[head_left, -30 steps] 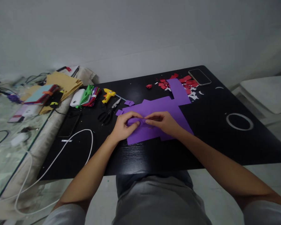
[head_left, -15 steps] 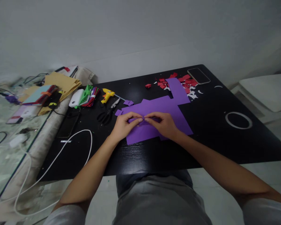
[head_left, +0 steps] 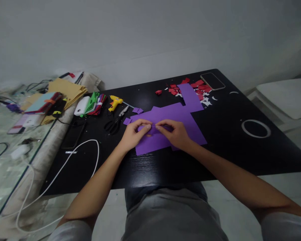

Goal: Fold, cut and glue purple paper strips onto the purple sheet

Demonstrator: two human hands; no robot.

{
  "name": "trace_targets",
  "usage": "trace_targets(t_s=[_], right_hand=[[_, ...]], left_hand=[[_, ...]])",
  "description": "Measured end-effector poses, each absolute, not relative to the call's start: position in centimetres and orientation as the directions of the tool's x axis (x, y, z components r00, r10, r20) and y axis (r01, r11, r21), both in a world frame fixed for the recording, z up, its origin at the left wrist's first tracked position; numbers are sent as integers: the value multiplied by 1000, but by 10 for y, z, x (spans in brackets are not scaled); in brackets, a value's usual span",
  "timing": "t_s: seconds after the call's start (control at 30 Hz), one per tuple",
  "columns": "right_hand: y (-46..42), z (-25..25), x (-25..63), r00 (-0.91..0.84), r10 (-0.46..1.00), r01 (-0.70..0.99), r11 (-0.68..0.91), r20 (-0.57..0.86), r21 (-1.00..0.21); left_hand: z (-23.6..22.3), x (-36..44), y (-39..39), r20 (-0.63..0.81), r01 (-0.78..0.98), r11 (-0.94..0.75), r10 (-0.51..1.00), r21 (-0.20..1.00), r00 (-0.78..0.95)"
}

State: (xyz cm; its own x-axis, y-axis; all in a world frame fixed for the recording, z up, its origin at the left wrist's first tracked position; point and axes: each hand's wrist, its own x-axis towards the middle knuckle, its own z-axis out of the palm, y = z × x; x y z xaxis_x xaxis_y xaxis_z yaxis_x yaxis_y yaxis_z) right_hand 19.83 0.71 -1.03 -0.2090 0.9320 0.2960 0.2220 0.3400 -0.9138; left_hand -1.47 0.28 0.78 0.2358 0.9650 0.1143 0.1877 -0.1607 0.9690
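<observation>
Large purple sheets of paper (head_left: 163, 112) overlap in the middle of the black table. Over them, my left hand (head_left: 135, 134) and my right hand (head_left: 174, 132) meet almost fingertip to fingertip. Thumb and fingers of each hand pinch a small purple paper piece (head_left: 153, 126), which blends with the sheets behind it; its shape is hard to make out. Small purple paper squares (head_left: 137, 110) lie beyond my left hand, close to black-handled scissors (head_left: 116, 121).
A yellow glue gun (head_left: 115, 103) lies behind the scissors. Red paper scraps (head_left: 202, 86), white scraps and a phone (head_left: 213, 81) are at the far right. A white ring (head_left: 256, 129) rests on the right side. A white cable (head_left: 96, 157) loops near my left forearm.
My fingertips have shifted slightly around the purple piece, with a little more gap between the two hands. Everything else on the table stays in place.
</observation>
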Motion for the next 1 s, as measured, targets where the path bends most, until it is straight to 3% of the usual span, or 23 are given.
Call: trace_targets(t_s=[0.1, 0.3, 0.77, 1.0], right_hand=[[7, -11, 198, -207, 929, 218, 350, 307, -911], [6, -12, 197, -214, 931, 237, 343, 295, -909], [10, -15, 198, -218, 921, 232, 370, 322, -900], [9, -16, 198, -220, 921, 207, 367, 322, -907]], left_hand=[[7, -12, 2, 36, 145, -72, 972, 987, 234], [8, -8, 2, 76, 105, -100, 974, 989, 215], [1, -13, 0, 250, 413, -322, 943, 852, 219], [-2, -14, 0, 200, 308, -261, 955, 915, 218]])
